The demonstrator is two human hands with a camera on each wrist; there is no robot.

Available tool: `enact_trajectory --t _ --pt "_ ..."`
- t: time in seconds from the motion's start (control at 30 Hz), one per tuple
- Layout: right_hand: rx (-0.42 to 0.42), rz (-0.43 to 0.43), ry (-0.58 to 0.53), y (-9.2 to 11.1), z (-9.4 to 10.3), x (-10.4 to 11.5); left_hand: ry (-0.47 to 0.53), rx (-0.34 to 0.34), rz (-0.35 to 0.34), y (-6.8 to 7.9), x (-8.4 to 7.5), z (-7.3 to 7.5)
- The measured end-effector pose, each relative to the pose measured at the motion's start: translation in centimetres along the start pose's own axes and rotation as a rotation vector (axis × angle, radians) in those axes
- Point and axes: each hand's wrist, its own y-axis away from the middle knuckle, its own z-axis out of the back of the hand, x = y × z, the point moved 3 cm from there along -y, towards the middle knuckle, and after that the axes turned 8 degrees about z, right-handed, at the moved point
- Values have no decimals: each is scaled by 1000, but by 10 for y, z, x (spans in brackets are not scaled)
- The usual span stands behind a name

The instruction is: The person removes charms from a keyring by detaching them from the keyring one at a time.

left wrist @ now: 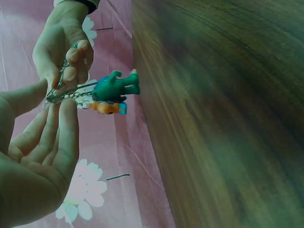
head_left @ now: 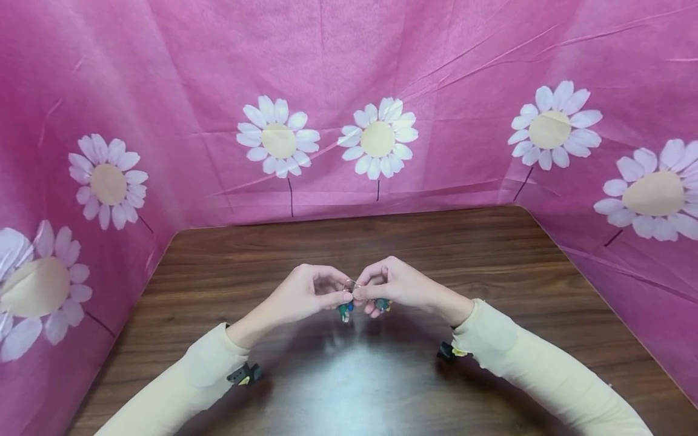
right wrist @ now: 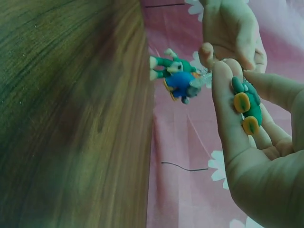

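Over the middle of the table [head_left: 469, 248], your left hand [head_left: 305, 295] and right hand [head_left: 400, 284] met fingertip to fingertip at a thin metal ring [head_left: 353, 281], each pinching it between thumb and fingers. Whether your right pinch also caught a chain could not be told, since your fingers covered the join. From the ring, fine chains [left wrist: 80, 89] ran to small figures. The green figure [left wrist: 114, 89], blue figure [right wrist: 179, 84] and orange figure [left wrist: 105, 108] hung together below the pinch, just under your left fingertips and clear of the wood; the green one's long axis ran roughly upright, feet toward the table. Apart from that cluster, the orange-footed figure [right wrist: 251, 111] lay against the fingers of your right hand, on the ring's right side. The relation that seemed to matter most was this: the ring sat squarely between both hands, neither nearer, while the hanging three were closer to your left and the single one to your right. Farther out, your pale sleeves [head_left: 212, 366] carried black wrist cameras [head_left: 244, 375], and past the table's far edge rose pink cloth [head_left: 463, 36] printed with white daisies [head_left: 278, 140].
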Motion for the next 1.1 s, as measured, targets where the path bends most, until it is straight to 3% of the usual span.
enact_trajectory --t 0.3,0.67,0.87,1.1 --pt "-19 -26 -52 1 -3 -1 42 -84 8 3 8 -3" --pt "-7 -41 -57 -2 -7 -1 -73 -114 4 2 7 -1" --pt "-2 -39 -27 -1 -5 0 -109 -74 -13 2 4 1" --pt "-16 -58 20 1 2 3 -152 36 1 1 4 -1"
